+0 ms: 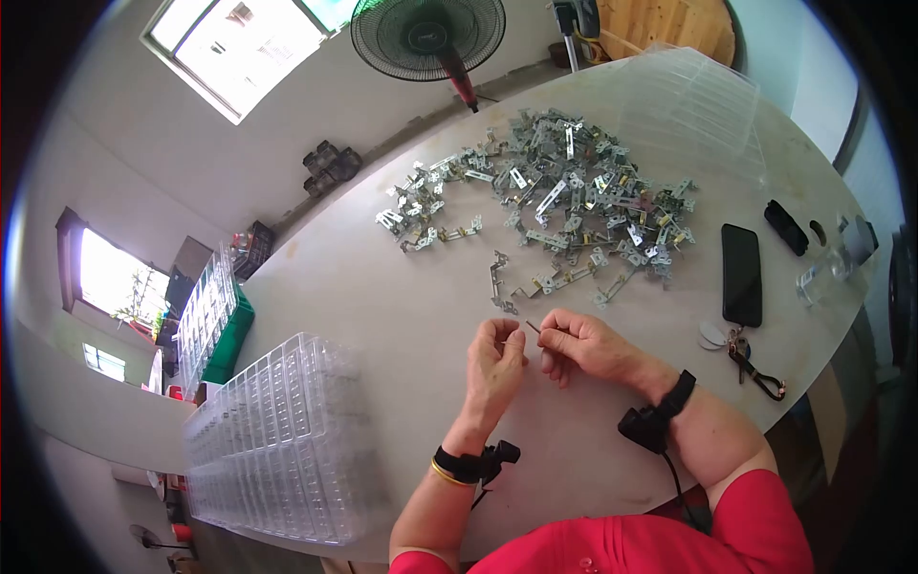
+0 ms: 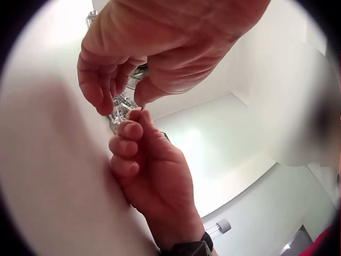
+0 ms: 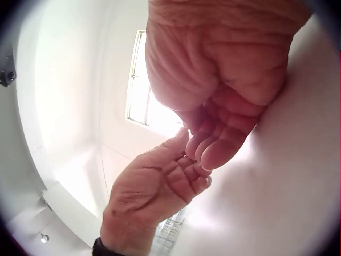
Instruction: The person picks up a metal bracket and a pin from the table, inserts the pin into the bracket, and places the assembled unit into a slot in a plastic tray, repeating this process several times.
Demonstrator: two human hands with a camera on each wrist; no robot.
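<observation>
Just in front of the metal parts [image 1: 574,191], my two hands are raised close together over the table. The right hand [image 1: 588,346] pinches a thin dark pin [image 1: 533,326] between thumb and index finger, its other fingers curled in. Beside it on the left is the left hand [image 1: 492,371], fingers bent and thumb near the index finger; whether it holds a small part cannot be made out. In the left wrist view, the left hand [image 2: 165,48] is above the right hand [image 2: 160,165], fingertips almost meeting. The right wrist view has the right hand [image 3: 218,69] hiding the pin.
Stacked clear plastic trays [image 1: 277,440] stand at the table's left, and more clear trays [image 1: 693,105] lie at the far right. On the right are a phone [image 1: 742,275], keys with a strap [image 1: 755,368], a black case [image 1: 786,228] and a clear bottle [image 1: 824,273].
</observation>
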